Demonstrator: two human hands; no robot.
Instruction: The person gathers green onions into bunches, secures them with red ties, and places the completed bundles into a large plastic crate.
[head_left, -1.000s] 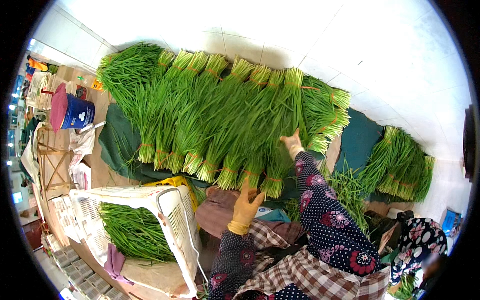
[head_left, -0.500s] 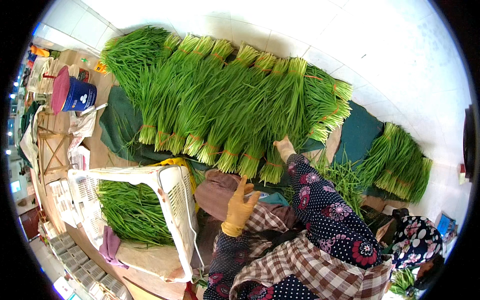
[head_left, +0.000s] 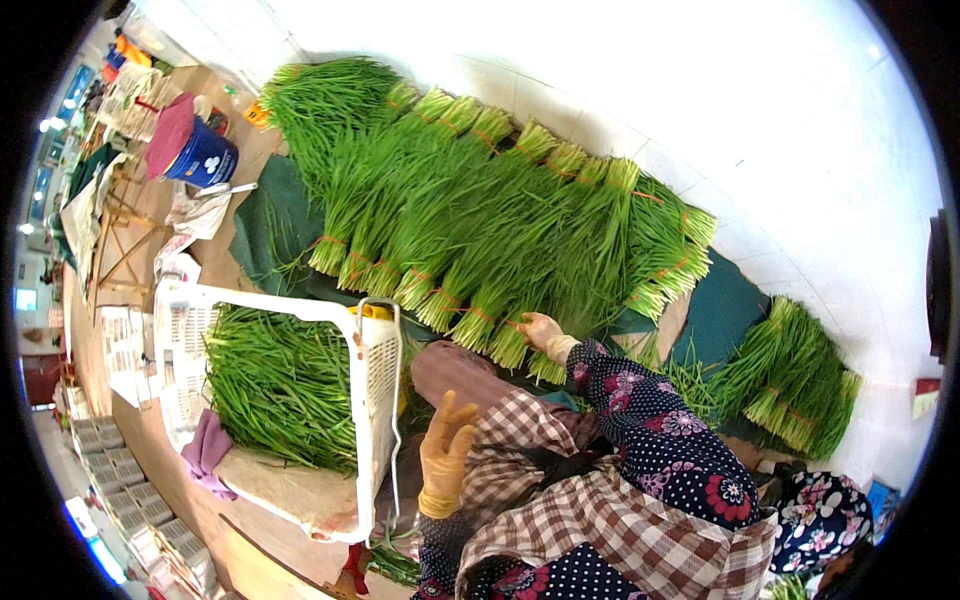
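Observation:
Long bundles of green chives (head_left: 490,215), tied with orange-red bands, lie in an overlapping heap on dark green cloth (head_left: 270,225), pale stem ends toward me and toward the wall. My right hand (head_left: 543,332), in a pale yellow glove, reaches to the near stem ends; its fingers look outstretched and partly merge with the stems. No bundle is lifted in it. Above my lap, beside the crate, my left hand (head_left: 447,455), also gloved, is raised with its fingers apart and holds nothing. Loose chives (head_left: 285,385) fill the white plastic crate (head_left: 262,297) at my left.
Another group of tied bundles (head_left: 795,385) lies at the right near the white wall (head_left: 800,150). A blue bucket (head_left: 205,157) with a pinkish cloth stands at the far left. A purple cloth (head_left: 207,450) hangs on the crate's edge. Another person in a floral garment (head_left: 820,515) is at lower right.
The view has turned. My right hand has moved left and nearer, from the leaves to the near stem ends. My left hand has come lower and left, closer to the crate.

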